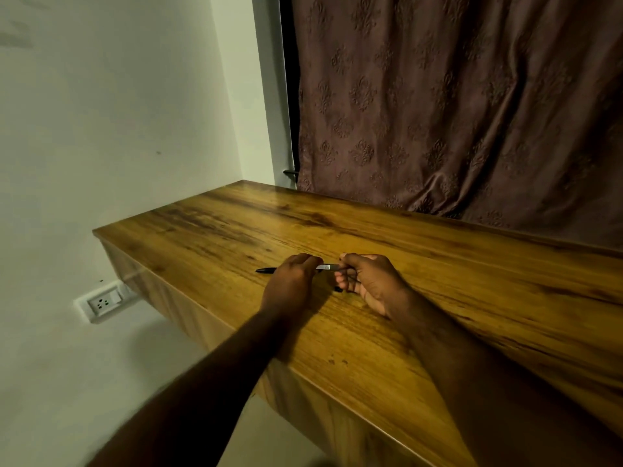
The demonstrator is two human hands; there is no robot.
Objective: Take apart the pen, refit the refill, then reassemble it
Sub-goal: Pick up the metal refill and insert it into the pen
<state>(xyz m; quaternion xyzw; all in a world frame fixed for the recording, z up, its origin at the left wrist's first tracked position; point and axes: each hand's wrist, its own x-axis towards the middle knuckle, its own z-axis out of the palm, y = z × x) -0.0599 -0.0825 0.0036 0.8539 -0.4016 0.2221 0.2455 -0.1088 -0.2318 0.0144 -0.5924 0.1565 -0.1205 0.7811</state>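
**Both hands on the pen**

I see the pen (324, 267) held level just above the desk (438, 271), roughly mid-desk and near its front edge. My left hand (291, 276) is clenched around the barrel, the black tip poking out to its left. My right hand (365, 281) pinches the other end with thumb and forefinger (something small and dark sits under its curled fingers; I can't tell what).

the table (387, 237) is golden brown with dark wood streaks — the curtain (455, 96) is dusty purple-brown with leafy shapes — black-tipped pen (266, 270).
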